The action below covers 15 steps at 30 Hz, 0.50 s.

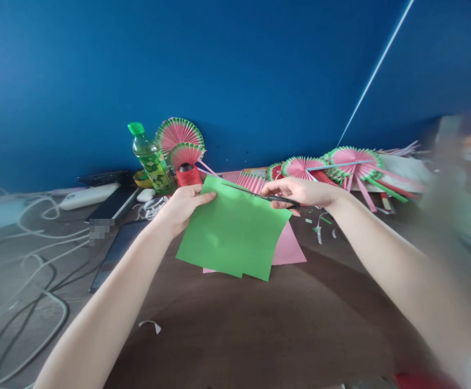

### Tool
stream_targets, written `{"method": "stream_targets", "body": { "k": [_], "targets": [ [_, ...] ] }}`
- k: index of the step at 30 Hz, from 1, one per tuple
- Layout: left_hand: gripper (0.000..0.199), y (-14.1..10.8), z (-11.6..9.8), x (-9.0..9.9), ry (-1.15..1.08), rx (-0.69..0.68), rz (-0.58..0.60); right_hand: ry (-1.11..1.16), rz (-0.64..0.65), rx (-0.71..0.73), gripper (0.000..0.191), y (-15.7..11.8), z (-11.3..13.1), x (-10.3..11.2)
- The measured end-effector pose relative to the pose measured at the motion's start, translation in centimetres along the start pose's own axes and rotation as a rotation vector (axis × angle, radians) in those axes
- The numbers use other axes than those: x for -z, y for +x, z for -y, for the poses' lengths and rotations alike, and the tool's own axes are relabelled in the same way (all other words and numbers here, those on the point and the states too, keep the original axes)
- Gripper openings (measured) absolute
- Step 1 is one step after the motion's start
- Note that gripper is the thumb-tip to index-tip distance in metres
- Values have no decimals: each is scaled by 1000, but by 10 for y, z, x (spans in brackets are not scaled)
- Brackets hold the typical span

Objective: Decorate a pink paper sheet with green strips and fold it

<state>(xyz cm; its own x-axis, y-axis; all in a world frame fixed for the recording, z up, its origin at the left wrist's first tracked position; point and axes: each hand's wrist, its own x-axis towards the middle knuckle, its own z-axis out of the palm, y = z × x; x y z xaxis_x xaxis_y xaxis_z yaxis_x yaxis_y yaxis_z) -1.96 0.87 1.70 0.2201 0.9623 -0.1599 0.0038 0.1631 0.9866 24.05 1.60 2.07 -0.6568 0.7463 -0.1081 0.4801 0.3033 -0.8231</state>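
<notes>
My left hand (186,208) pinches the upper left corner of a green sheet of paper (231,232), thumb on the near face. In my right hand (290,192) is a pair of scissors with black handles (286,201). Their blades lie along the top edge of the green paper, pointing left. Whether the blades are apart cannot be made out. The green sheet is held tilted above the table and has a small step in its lower edge. Partly hidden behind it, a pink sheet of paper (290,246) lies on the table.
Pink and green pleated paper fans (351,162) lie at the back right; others (180,135) lean on the blue wall beside a green-capped bottle (150,159). White cables (57,302), a dark tablet (117,251) and a power strip (93,195) occupy the left. Paper scraps (152,326) dot the brown table (219,335).
</notes>
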Motion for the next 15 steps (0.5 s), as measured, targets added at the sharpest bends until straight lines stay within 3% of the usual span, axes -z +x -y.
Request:
{"method": "stream_targets", "body": {
  "k": [6,15],
  "targets": [
    [20,-3,3,-10,-5,79,88,88,79,41,35,1,3,-5],
    [20,-4,11,-21,-71,100,152,-20,31,168,32,10,-1,-12]
  ]
}}
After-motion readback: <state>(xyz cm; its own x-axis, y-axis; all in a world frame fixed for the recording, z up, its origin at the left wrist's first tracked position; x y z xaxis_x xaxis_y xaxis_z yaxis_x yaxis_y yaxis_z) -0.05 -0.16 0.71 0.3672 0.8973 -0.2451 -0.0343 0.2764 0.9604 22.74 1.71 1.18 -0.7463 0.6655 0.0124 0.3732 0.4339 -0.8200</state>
